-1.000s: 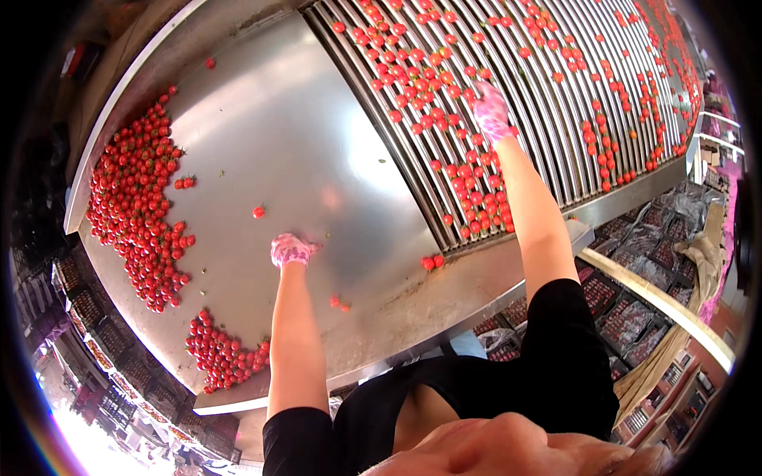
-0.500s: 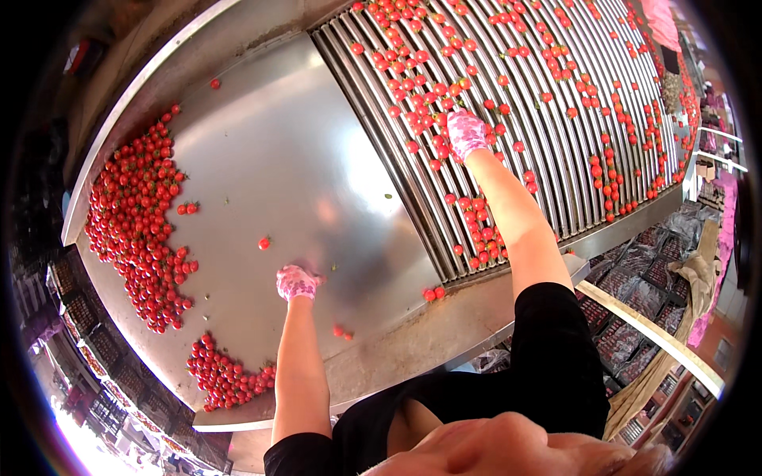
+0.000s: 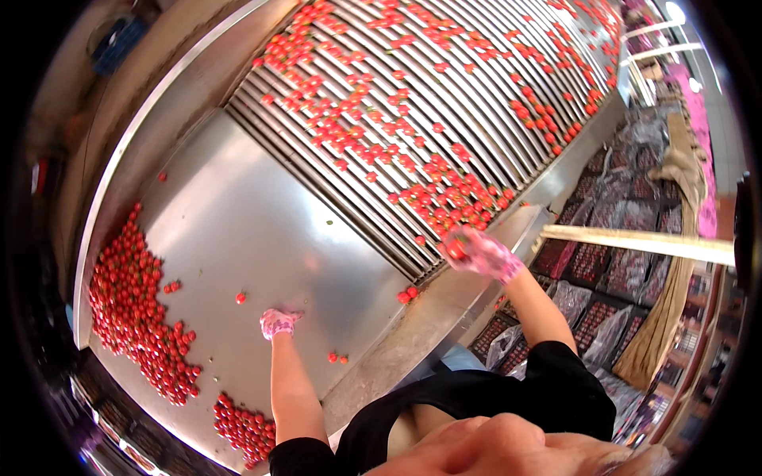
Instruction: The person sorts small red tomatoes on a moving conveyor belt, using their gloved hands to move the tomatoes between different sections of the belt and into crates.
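My right hand [image 3: 486, 254], in a pink patterned glove, is over the near corner of the roller conveyor [image 3: 508, 131], its fingers curled round a cherry tomato [image 3: 456, 248]. A dense cluster of cherry tomatoes [image 3: 452, 208] lies on the rollers just beyond it. Over the smooth metal tray [image 3: 230, 230] is my left hand [image 3: 279, 323], gloved alike. Its fingers look curled in, with one digit sticking out to the right; whatever they hold, if anything, is hidden. One loose tomato [image 3: 240, 298] sits up and left of this hand, and a pair [image 3: 338, 358] lies to its lower right.
A large heap of cherry tomatoes [image 3: 135, 309] fills the tray's left side, with a smaller heap [image 3: 242, 428] near its front edge. Raised metal rims [image 3: 119, 151] border the tray. Crates of tomatoes [image 3: 591, 329] stand at the right, below a pale bar [image 3: 635, 242].
My right hand has drawn back from the middle of the rollers to their near corner, now with a tomato in it. My left hand stays over the tray. The view has turned.
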Tool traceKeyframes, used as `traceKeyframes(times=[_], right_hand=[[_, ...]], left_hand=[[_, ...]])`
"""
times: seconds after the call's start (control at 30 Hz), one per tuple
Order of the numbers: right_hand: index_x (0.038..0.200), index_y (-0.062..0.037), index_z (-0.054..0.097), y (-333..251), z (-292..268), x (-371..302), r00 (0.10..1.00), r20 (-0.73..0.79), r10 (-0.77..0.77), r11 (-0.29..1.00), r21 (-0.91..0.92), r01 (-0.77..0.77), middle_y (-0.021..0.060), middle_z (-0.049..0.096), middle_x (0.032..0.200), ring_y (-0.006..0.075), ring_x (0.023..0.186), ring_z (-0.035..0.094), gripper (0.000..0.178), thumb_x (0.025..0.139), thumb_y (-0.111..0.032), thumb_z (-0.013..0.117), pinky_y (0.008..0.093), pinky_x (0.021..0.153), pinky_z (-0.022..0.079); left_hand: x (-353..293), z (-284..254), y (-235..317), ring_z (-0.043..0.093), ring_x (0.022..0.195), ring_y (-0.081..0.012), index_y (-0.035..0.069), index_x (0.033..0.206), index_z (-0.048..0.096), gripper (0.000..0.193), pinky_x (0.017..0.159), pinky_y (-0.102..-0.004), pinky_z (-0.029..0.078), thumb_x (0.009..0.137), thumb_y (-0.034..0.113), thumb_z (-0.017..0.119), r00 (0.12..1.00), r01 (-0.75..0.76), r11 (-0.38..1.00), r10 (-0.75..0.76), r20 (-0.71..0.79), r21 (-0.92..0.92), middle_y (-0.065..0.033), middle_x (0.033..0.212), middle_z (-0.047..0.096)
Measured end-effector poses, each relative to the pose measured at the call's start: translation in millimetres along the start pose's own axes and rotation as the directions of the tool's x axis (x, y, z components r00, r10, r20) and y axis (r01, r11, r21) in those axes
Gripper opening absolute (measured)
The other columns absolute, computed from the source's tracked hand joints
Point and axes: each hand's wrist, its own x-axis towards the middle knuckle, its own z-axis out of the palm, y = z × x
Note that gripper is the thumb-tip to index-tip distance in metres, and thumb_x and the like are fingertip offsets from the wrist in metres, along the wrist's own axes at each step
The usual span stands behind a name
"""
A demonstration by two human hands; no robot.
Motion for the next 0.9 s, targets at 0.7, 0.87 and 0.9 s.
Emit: traceKeyframes(times=[0.7,0.87,0.9], right_hand=[[0.110,-0.0066,0.065,84.0,-133.5,-93.2,0.275,0.242,-0.931,-0.314,-0.913,-0.260,0.0121,0.064,0.109,0.0338,0.109,0.057,0.030,0.081,-0.011,0.068,0.0456,0.098,0.044],[0.118,-0.0081,0.058,112.2,-28.8,-55.1,0.554,0.331,-0.764,-0.419,-0.907,-0.036,0.0122,0.054,0.127,0.0384,0.121,0.047,0.041,0.079,-0.013,0.069,0.0532,0.103,0.037],[0.117,-0.0084,0.058,121.6,-31.9,-49.0,0.551,0.331,-0.766,-0.447,-0.890,-0.087,0.0121,0.055,0.127,0.0381,0.120,0.047,0.040,0.079,-0.013,0.069,0.0529,0.104,0.037]], left_hand=[[-90.9,121.7,-254.8,0.048,0.128,-0.0367,-0.001,0.130,0.052,0.073,0.107,-0.0415,0.043,0.080,0.046,0.076,0.967,0.020,0.935,-0.108,-0.231,-0.354,-0.0239,0.138,0.048],[-72.2,162.5,-270.4,0.039,0.136,-0.0368,-0.002,0.136,0.047,0.079,0.113,-0.0399,0.036,0.083,0.052,0.069,0.986,0.035,0.956,-0.080,-0.146,-0.291,-0.0203,0.141,0.049],[-68.5,157.9,-248.5,0.037,0.138,-0.0365,-0.002,0.138,0.045,0.080,0.115,-0.0406,0.033,0.083,0.052,0.068,0.987,-0.003,0.937,-0.053,-0.151,-0.349,-0.0201,0.144,0.047]])
